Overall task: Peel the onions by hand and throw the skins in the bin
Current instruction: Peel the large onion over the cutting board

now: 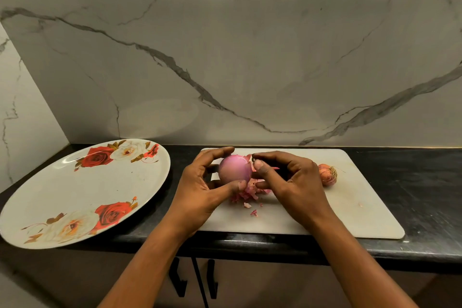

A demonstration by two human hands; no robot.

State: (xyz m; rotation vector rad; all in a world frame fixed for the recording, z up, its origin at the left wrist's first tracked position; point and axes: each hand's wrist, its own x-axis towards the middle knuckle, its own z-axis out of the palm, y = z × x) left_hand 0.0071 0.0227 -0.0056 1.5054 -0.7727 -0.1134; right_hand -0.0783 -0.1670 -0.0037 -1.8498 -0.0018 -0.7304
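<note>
A smooth pink onion (234, 168), mostly bare of skin, is held just above a white cutting board (355, 207). My left hand (202, 187) grips it from the left, thumb below and fingers over the top. My right hand (287, 180) pinches a flap of dry skin at the onion's right end between thumb and forefinger. Torn pink skins (246, 195) lie in a small heap on the board under the onion. A second onion (328, 174), still in its orange skin with roots showing, lies on the board just behind my right hand. No bin is in view.
A large white plate (75, 197) with red and white roses lies at the left on the black counter (425, 182), its near rim overhanging the edge. A marble wall rises behind. Cabinet handles (177, 277) show below the counter edge.
</note>
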